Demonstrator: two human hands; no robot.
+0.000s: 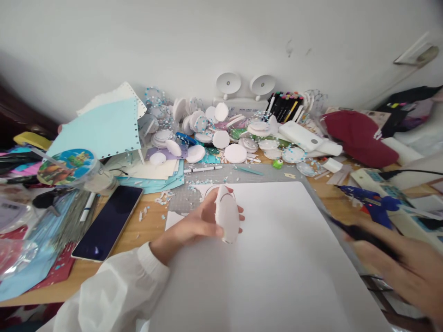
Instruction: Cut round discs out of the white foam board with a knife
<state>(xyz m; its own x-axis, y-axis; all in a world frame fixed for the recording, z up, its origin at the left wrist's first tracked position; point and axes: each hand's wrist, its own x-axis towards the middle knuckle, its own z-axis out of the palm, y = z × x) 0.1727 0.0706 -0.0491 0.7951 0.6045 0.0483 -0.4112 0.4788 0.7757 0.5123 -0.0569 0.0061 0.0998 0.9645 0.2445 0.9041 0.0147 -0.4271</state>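
Note:
My left hand (204,219) is closed round a white foam disc (228,216), thumb on the near face and fingers behind. The disc stands on edge just above a large white sheet (277,258), which lies over a grey cutting mat (228,174). At the right edge my right hand (404,267), smeared by motion, grips a slim black tool (370,240) with a pointed tip; its exact kind is too blurred to tell. Beyond that hand lies a blue glue gun (375,205) with a small red light.
White discs and beaded pieces (235,153) crowd the back by the wall. A phone (109,223), a lidded cup (71,168) and blue paper sheets (97,129) occupy the left. Toward the right are markers (285,108), a dark red cap (358,138) and a power strip (374,184).

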